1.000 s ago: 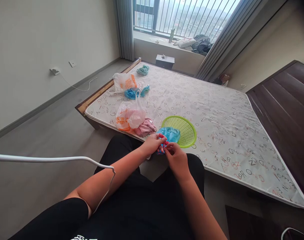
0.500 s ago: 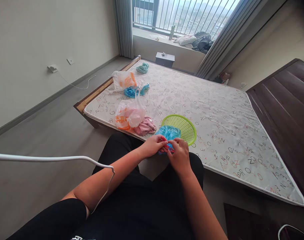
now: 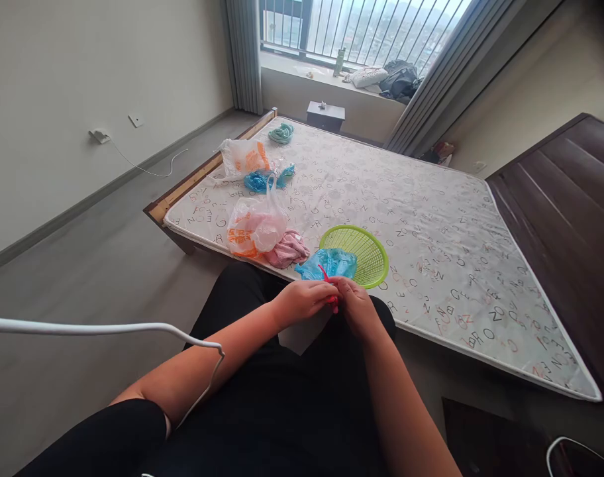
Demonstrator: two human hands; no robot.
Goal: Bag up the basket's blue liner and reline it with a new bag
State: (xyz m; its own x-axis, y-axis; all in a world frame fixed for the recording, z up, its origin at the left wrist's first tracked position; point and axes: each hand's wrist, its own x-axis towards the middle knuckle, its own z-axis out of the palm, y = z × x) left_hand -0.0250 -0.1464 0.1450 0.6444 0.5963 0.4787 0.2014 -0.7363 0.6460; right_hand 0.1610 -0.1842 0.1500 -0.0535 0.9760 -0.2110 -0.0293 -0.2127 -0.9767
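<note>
My left hand [image 3: 306, 300] and my right hand [image 3: 354, 303] meet above my lap, fingers pinched on a small red strip [image 3: 334, 305], one thin end of which sticks up between them. Its exact shape is mostly hidden by the fingers. Just beyond the hands, a crumpled blue plastic bag [image 3: 339, 263] lies over the left part of a green mesh basket [image 3: 376, 255]. To the left of the bag is a bunched pink cloth [image 3: 288, 250].
On the mattress [image 3: 421, 232] lie a pinkish plastic bag [image 3: 265, 225], a white-and-orange bag [image 3: 245, 158], blue plastic [image 3: 258, 181] and a teal coil [image 3: 281, 133]. A white cable [image 3: 108, 328] crosses in front of my left arm.
Both hands have shifted slightly and turned closer together around the red strip, its end now pointing up. The blue bag has spread a little to the left, with less blue showing beneath the fingers.
</note>
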